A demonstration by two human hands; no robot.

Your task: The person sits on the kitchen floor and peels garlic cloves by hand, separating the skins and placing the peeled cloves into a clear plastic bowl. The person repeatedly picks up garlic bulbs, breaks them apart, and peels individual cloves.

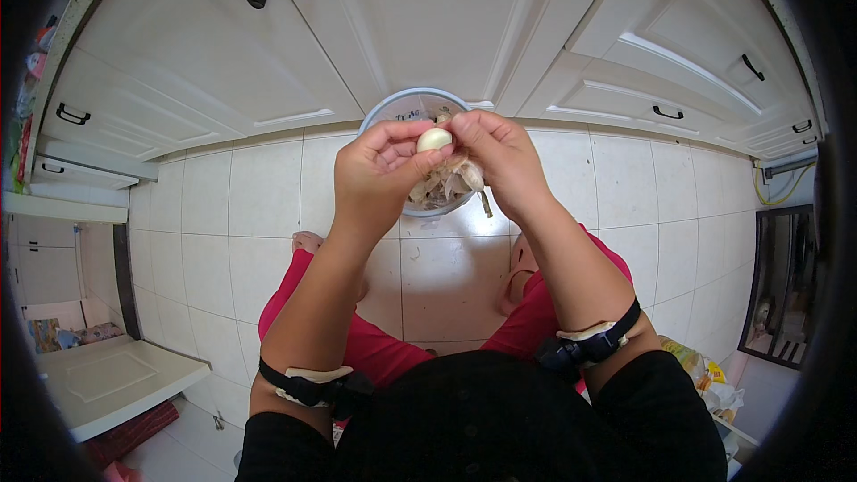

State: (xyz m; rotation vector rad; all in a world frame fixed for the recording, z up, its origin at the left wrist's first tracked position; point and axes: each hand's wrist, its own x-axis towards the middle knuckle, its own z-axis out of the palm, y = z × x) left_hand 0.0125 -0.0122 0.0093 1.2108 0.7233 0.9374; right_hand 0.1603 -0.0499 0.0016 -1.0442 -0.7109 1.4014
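Observation:
Between the thumb and fingers of my left hand point(392, 164) sits a pale, smooth garlic clove point(434, 140). My right hand point(499, 154) brings its thumb and index fingertip to the clove's right edge. Under those fingers, against the palm side of the right hand, is a partly broken garlic bulb point(473, 176) with papery skin, seemingly held by the curled fingers, which are mostly hidden. A dry stem point(486, 203) hangs below it. Both hands are above a round plastic bin point(385, 106) with a bluish rim, in which dry garlic skins point(428, 193) lie.
White cabinet doors point(428, 20) with black handles rise just behind the bin. Pale floor tiles point(264, 181) surround it, with my feet on either side. A cabinet door point(127, 381) stands ajar at lower left. Plastic bags point(720, 388) lie at lower right, near a dark-framed rack point(776, 288).

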